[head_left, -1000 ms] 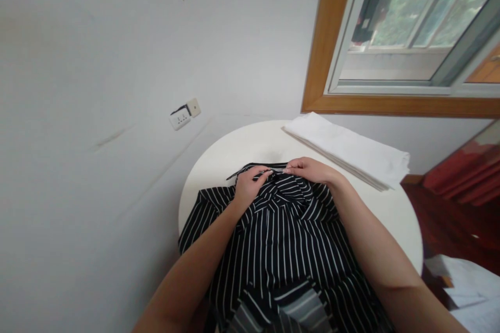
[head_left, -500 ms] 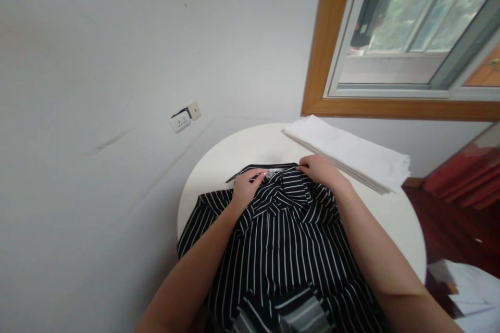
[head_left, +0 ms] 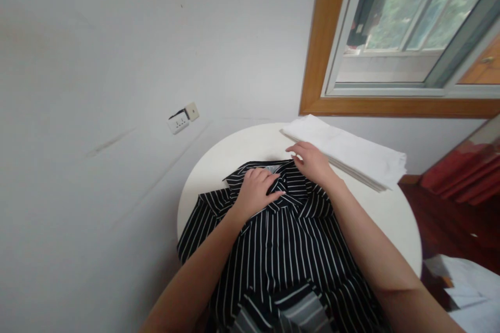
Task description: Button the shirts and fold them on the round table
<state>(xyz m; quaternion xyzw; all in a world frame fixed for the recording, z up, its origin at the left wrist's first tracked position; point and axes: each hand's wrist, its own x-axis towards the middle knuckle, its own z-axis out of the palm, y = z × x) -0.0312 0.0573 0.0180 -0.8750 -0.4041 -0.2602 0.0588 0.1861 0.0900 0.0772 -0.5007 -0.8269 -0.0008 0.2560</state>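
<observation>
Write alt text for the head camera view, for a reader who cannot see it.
A black shirt with white stripes lies on a round white table; the left hand presses flat on its collar, the right hand touches the collar's far edge. A folded white cloth lies beyond, below a wood-framed window.

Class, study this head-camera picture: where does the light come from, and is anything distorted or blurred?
Head view: soft daylight comes from the window at upper right; shadows on the table around the striped shirt are barely visible; the wide lens bows the wooden frame; no glare or blur.
</observation>
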